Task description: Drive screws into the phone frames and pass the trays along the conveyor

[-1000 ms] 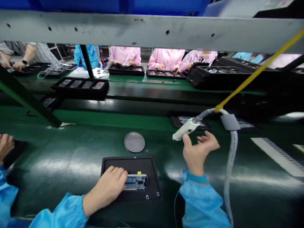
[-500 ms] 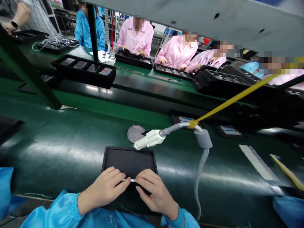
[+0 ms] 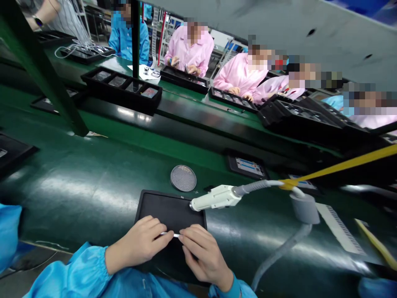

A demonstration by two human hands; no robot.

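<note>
Between my two hands is a thin white strip (image 3: pixel 176 235), too small and too covered by fingers to name its kind. My left hand (image 3: pixel 144 240) pinches its left end between thumb and fingers. At the right end, the fingers of my right hand (image 3: pixel 201 250) are closed on the same strip. Both hands are over the near part of a shallow black tray (image 3: pixel 161 209). A white ionizing-gun-shaped tool (image 3: pixel 217 197) hangs above the tray's far right corner, on a grey hose tied with a yellow strap (image 3: pixel 341 164).
Beyond the tray lies a round grey dish (image 3: pixel 183 178) of tiny parts. Black trays with flat devices (image 3: pixel 248 165) sit further back. A green post (image 3: pixel 46 70) rises at left, and a grey beam (image 3: pixel 263 29) crosses overhead. Co-workers (image 3: pixel 190 45) sit across the bench.
The hanging tool and its hose have shifted right in view and nearer, uncovering the round dish. The view has tilted slightly. Both my hands keep hold of the white strip.
</note>
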